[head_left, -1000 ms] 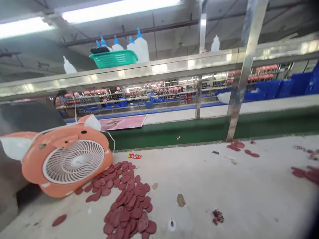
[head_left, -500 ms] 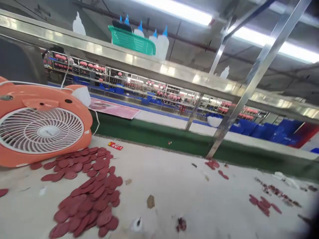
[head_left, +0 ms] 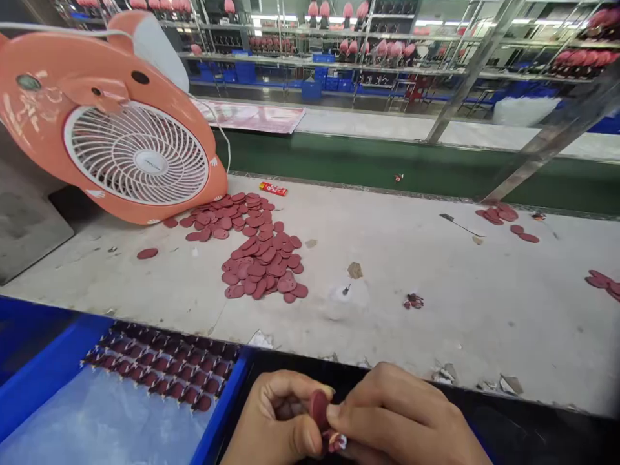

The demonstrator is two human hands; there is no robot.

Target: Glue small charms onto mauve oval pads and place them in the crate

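At the bottom of the view, my left hand (head_left: 276,416) pinches a dark red oval piece (head_left: 318,408) between thumb and fingers. My right hand (head_left: 402,413) is closed against its right side, with the thumb at the edge. Just below, between both hands, pokes out a small reddish and white bit (head_left: 336,442); what it is I cannot make out. Past my hands, a pile of similar flat ovals (head_left: 264,261) lies on the white worktop (head_left: 460,278). A small dark red cluster (head_left: 413,301) of strips sits farther right.
To the left, a blue bin (head_left: 220,410) holds rows of oval pieces with dark bands (head_left: 165,361) on clear plastic (head_left: 111,413). An orange fan (head_left: 43,97) stands behind the pile. A slanted metal post (head_left: 533,161) rises at the right beside a green belt (head_left: 349,158).
My view has tilted down and levelled out, from the overhead shelf and lamps to the worktop. Both hands, the held oval and the blue bin have come into sight.
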